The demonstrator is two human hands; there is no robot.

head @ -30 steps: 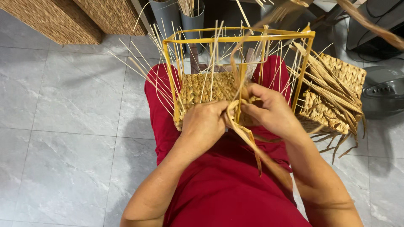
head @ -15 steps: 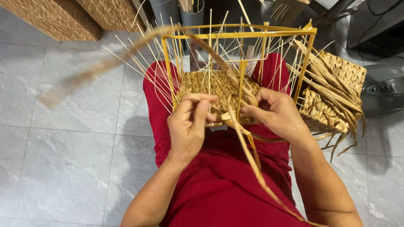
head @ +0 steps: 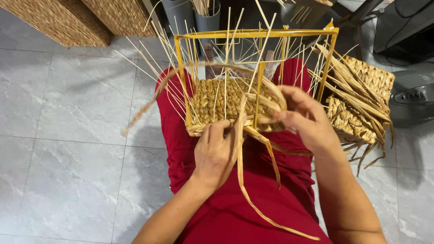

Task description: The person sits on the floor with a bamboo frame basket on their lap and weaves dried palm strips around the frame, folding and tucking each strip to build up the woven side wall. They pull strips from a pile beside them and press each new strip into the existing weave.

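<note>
While resting on red-clad knees, half-woven basket base [head: 226,101] inside yellow wire frame [head: 253,34]. Left hand [head: 217,151] at six o'clock of the base, fingers curled, pinching a flat straw strand [head: 239,171]. Right hand [head: 307,119] at four o'clock, clasping a looped strand [head: 271,88].

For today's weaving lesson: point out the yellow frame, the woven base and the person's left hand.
yellow frame [head: 253,34], head view, on its top bar.
woven base [head: 212,97], head view, on the braided surface inside the frame.
left hand [head: 216,151], head view, on the back of the hand.
</note>
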